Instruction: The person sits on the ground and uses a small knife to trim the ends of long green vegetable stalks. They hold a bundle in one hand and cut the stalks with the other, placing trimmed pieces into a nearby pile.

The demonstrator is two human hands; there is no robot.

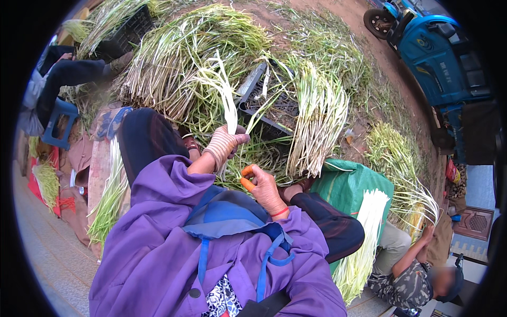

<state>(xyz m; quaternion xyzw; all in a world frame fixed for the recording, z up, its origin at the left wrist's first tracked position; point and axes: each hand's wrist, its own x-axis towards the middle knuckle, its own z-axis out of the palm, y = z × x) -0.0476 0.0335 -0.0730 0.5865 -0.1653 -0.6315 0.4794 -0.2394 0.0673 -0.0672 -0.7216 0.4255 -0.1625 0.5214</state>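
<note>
My left hand (226, 146), in a striped glove, grips a small bundle of peeled white stalks (229, 105) whose pale leafy tops point up and away from me. Just right of it is my right hand (264, 189), with orange covers on the thumb and one finger. Those two tips are curled close together beside thin green leaves; whether they pinch one cannot be made out. Beyond my hands stands a black plastic crate (269, 99) with plant scraps in it. Unpeeled stalks (317, 123) with brownish lower ends lean against its right side.
A large heap of stalks (158, 67) lies ahead. Peeled white stalks (366, 233) rest on a green woven sack (356, 178) at my right; more peeled stalks (113, 190) lie left. One co-worker (412, 273) sits right, another (67, 79) left. A blue vehicle (431, 59) stands far right.
</note>
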